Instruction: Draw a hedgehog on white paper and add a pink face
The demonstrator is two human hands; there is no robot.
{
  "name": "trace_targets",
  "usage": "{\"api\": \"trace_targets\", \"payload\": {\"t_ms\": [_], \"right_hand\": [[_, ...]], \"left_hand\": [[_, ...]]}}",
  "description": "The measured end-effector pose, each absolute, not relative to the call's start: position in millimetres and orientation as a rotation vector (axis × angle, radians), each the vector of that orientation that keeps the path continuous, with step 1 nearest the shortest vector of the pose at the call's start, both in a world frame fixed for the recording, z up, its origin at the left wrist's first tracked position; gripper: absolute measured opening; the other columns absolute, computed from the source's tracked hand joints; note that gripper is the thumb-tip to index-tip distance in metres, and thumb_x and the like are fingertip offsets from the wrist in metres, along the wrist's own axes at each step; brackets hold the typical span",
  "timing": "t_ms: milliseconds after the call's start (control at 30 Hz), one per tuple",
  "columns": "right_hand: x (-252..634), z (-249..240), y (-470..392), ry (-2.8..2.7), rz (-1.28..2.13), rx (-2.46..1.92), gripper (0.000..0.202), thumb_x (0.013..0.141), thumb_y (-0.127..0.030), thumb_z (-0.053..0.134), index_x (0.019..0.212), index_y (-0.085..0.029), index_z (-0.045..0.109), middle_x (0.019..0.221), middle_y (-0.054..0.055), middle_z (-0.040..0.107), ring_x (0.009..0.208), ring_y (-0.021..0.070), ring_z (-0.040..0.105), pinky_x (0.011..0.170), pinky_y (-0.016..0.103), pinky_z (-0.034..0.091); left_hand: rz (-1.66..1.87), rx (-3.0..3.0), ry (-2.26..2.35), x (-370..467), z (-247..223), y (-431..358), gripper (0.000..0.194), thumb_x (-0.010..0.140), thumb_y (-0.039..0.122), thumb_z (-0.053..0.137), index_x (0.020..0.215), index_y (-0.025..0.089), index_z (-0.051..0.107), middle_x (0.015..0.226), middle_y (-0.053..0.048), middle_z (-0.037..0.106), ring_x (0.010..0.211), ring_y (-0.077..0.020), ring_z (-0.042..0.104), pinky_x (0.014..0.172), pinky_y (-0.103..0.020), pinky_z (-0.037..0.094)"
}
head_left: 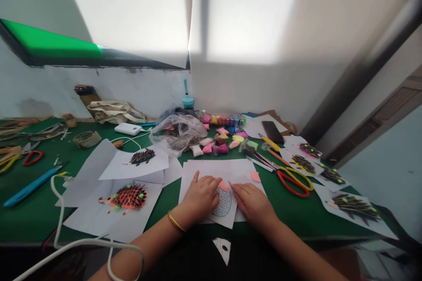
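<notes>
A small white paper (pixel 231 216) with a blue oval outline filled with small marks (pixel 223 204) lies over larger white sheets (pixel 204 167). My left hand (pixel 201 197) rests on its left side, fingertips by a flat salmon-pink piece (pixel 223 185) at the top of the oval, thumb raised. On the right, my right hand (pixel 252 202) has its fingers pressed together around a thin pink tool (pixel 230 182), whose tip points up and left. Another salmon-pink piece (pixel 255 176) lies at the sheet's upper right.
Clay packets (pixel 220 149) and a plastic bag (pixel 180 129) sit behind the sheets. Scissors (pixel 293 184), a phone (pixel 272 131) and hedgehog pictures (pixel 356 208) are at right. More hedgehog pictures (pixel 127 197), a white cable (pixel 82 242) and a blue cutter (pixel 31 188) lie left.
</notes>
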State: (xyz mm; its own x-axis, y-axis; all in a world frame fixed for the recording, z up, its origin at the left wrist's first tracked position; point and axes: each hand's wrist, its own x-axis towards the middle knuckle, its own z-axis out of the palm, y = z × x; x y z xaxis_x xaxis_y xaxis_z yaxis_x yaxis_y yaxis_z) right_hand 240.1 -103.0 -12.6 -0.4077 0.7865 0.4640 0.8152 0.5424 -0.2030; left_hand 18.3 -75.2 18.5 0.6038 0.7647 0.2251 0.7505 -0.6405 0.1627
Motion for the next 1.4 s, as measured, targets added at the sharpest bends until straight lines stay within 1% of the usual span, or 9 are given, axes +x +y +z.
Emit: {"api": "trace_targets", "payload": {"t_ms": [100,200,300,433,533,600,667,733,1400], "right_hand": [[241,-12,-103,-2.284,-0.042,-1.299,0.034,0.098,-0.023,0.043,0.125,-0.017,0.062,0.114,0.009,0.071,0.099,0.0238,0.063,0.088,0.04,0.052],[241,-11,-102,-2.299,-0.013,-1.3,0.034,0.098,-0.023,0.043,0.125,-0.017,0.062,0.114,0.009,0.07,0.1,0.024,0.063,0.089,0.04,0.051],[243,-10,-100,-2.309,0.035,-1.306,0.034,0.096,-0.023,0.045,0.125,-0.018,0.062,0.115,0.009,0.07,0.101,0.0237,0.063,0.091,0.04,0.05],[247,-4,-95,-2.286,0.177,-1.324,0.032,0.094,-0.023,0.048,0.121,-0.021,0.065,0.112,0.007,0.072,0.1,0.0223,0.063,0.091,0.039,0.049],[246,2,-88,-2.187,0.279,-1.381,0.029,0.094,-0.026,0.048,0.115,-0.021,0.068,0.109,0.006,0.073,0.101,0.022,0.064,0.091,0.038,0.05],[243,4,-83,-2.122,0.31,-1.42,0.029,0.093,-0.027,0.047,0.111,-0.022,0.07,0.108,0.006,0.073,0.1,0.0221,0.065,0.09,0.038,0.05],[239,5,-79,-2.092,0.324,-1.441,0.029,0.093,-0.027,0.047,0.107,-0.024,0.072,0.105,0.006,0.074,0.097,0.0219,0.067,0.087,0.037,0.051],[236,3,-77,-2.089,0.329,-1.45,0.028,0.092,-0.026,0.047,0.103,-0.024,0.073,0.102,0.005,0.074,0.094,0.0217,0.067,0.085,0.036,0.051],[233,-5,-82,-2.035,0.423,-1.378,0.028,0.091,-0.026,0.049,0.104,-0.023,0.073,0.101,0.006,0.074,0.095,0.0217,0.066,0.087,0.036,0.052]], "left_hand": [[0.365,2.797,1.266,8,16,-62,0.032,0.09,0.024,0.048,0.121,0.023,0.058,0.143,-0.007,0.051,0.135,-0.0258,0.04,0.117,-0.058,0.013],[0.305,2.828,1.195,1,13,-56,0.037,0.09,0.027,0.05,0.126,0.023,0.055,0.147,-0.007,0.046,0.139,-0.0256,0.036,0.118,-0.056,0.013],[0.305,2.837,1.161,0,16,-59,0.041,0.089,0.033,0.053,0.129,0.024,0.054,0.141,-0.007,0.052,0.139,-0.0269,0.035,0.118,-0.055,0.01],[0.367,2.841,1.147,3,24,-67,0.039,0.084,0.041,0.062,0.12,0.025,0.059,0.121,-0.007,0.063,0.13,-0.0288,0.044,0.118,-0.057,0.007],[0.4,2.838,1.138,5,25,-69,0.037,0.082,0.043,0.064,0.114,0.024,0.061,0.114,-0.007,0.064,0.125,-0.0277,0.048,0.118,-0.056,0.007],[0.405,2.835,1.133,5,21,-69,0.038,0.083,0.043,0.064,0.115,0.023,0.061,0.124,-0.008,0.061,0.13,-0.0279,0.044,0.118,-0.055,0.008],[0.401,2.829,1.135,4,16,-67,0.04,0.084,0.043,0.063,0.118,0.022,0.06,0.137,-0.009,0.054,0.137,-0.0281,0.037,0.119,-0.053,0.009],[0.392,2.819,1.139,4,11,-67,0.043,0.085,0.043,0.061,0.122,0.021,0.058,0.145,-0.009,0.048,0.14,-0.0277,0.033,0.119,-0.052,0.009],[0.391,2.77,1.161,5,7,-69,0.042,0.085,0.04,0.061,0.123,0.022,0.056,0.145,-0.008,0.048,0.14,-0.0271,0.034,0.119,-0.054,0.011]]}}
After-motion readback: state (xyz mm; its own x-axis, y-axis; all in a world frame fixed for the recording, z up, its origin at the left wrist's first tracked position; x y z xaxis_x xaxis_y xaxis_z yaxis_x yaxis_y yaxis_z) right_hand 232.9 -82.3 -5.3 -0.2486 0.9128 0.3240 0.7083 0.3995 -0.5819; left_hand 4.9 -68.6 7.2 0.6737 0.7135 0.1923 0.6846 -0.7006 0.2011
